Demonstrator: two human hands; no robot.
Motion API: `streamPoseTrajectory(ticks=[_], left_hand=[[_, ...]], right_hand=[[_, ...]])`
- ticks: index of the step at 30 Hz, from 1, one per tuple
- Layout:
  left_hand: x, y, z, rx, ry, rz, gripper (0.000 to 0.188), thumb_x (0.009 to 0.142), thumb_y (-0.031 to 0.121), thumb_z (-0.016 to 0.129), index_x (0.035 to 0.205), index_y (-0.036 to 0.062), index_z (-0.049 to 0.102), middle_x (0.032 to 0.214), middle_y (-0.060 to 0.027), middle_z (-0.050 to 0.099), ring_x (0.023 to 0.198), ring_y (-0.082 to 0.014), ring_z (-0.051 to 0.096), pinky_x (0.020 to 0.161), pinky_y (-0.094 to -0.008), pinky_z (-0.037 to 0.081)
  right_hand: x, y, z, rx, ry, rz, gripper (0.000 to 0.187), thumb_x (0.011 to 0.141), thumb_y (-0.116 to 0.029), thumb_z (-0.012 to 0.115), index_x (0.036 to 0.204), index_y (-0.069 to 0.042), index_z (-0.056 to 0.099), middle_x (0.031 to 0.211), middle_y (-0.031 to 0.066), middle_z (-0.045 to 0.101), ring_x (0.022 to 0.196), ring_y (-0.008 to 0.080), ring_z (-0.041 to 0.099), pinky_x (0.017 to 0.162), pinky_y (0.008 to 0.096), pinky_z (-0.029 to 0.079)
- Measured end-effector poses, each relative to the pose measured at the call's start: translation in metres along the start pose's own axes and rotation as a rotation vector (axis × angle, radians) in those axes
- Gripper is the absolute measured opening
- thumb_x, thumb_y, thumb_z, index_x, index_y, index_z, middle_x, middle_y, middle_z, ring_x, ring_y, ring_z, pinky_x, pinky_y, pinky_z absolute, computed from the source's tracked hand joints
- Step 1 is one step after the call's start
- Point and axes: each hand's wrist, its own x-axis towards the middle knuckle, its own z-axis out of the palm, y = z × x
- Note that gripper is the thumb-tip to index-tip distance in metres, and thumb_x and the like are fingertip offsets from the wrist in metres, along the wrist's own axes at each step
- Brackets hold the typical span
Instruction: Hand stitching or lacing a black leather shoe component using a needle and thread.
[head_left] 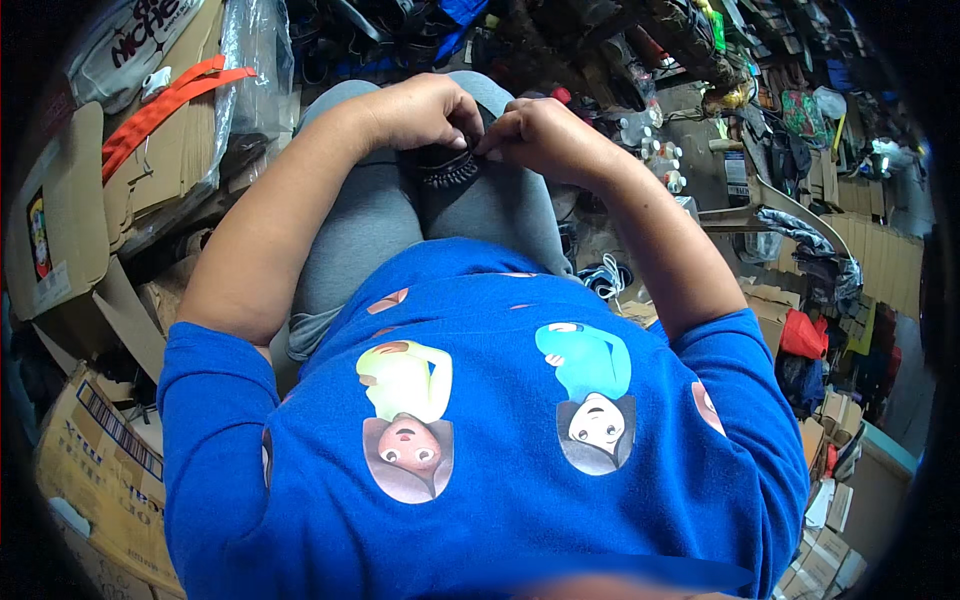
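Observation:
A small black piece with a curved row of short dark beads or prongs point(450, 174) hangs over my grey-trousered lap. What kind of thing it is, I cannot make out. My left hand point(425, 112) pinches its upper edge from the left, fingertips pointing down. From the other side my right hand point(548, 140) holds the same edge between thumb and bent forefinger. The two sets of fingertips are close together, and they hide the top of the piece.
Cardboard boxes point(65, 215) and orange-red straps point(165, 110) crowd the left side. Several clear bottles point(660, 160) stand on the floor beyond my right arm. A shoe with white laces point(606, 277) lies beside my right thigh. Heaped goods and cartons point(880, 250) fill the right.

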Motion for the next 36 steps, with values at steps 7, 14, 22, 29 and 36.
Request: streamPoseTrajectory(ticks=[7, 14, 22, 29, 36], left_hand=[[0.003, -0.01, -0.001, 0.047, 0.122, 0.061, 0.02, 0.074, 0.005, 0.068, 0.095, 0.0057, 0.069, 0.089, -0.0086, 0.069, 0.084, -0.017, 0.065, 0.078, -0.0305, 0.05], [0.008, -0.017, 0.007, 0.017, 0.221, 0.194, 0.014, 0.073, 0.002, 0.068, 0.087, 0.0048, 0.067, 0.081, -0.0055, 0.063, 0.079, -0.0159, 0.061, 0.074, -0.0297, 0.05], [-0.031, -0.012, 0.037, 0.277, 0.771, 0.228, 0.032, 0.07, 0.007, 0.071, 0.101, 0.0087, 0.063, 0.094, -0.0056, 0.057, 0.084, -0.0194, 0.056, 0.076, -0.0305, 0.045], [-0.093, 0.0, 0.045, 0.583, 0.6, -0.027, 0.037, 0.073, 0.015, 0.069, 0.109, 0.0105, 0.06, 0.094, -0.0076, 0.062, 0.092, -0.0267, 0.054, 0.085, -0.0398, 0.039], [-0.056, -0.018, 0.018, -0.026, 0.987, 0.127, 0.024, 0.096, 0.019, 0.046, 0.099, 0.0024, 0.063, 0.103, -0.0105, 0.065, 0.093, -0.02, 0.061, 0.084, -0.0339, 0.046]], right_hand=[[-0.004, 0.004, 0.009, 0.46, 0.007, 0.346, 0.021, 0.071, -0.016, 0.074, 0.091, -0.009, 0.071, 0.079, 0.0105, 0.065, 0.074, 0.0174, 0.063, 0.069, 0.0308, 0.049], [-0.01, -0.002, -0.001, 0.191, 0.159, 0.176, 0.016, 0.072, -0.013, 0.075, 0.085, -0.005, 0.069, 0.077, 0.0063, 0.062, 0.072, 0.0161, 0.06, 0.064, 0.0298, 0.047], [-0.019, 0.022, 0.007, 0.782, 0.141, 0.284, 0.027, 0.087, -0.025, 0.063, 0.094, 0.001, 0.067, 0.091, 0.0044, 0.065, 0.085, 0.0099, 0.058, 0.079, 0.026, 0.046], [-0.026, 0.024, 0.03, 0.4, 0.23, 0.105, 0.022, 0.075, -0.012, 0.074, 0.086, -0.002, 0.058, 0.085, 0.0016, 0.047, 0.08, 0.0111, 0.053, 0.074, 0.0251, 0.042], [-0.007, 0.053, 0.044, 0.963, 0.907, 0.333, 0.026, 0.09, -0.025, 0.057, 0.082, 0.0, 0.062, 0.087, 0.0108, 0.061, 0.072, 0.023, 0.057, 0.061, 0.0322, 0.047]])
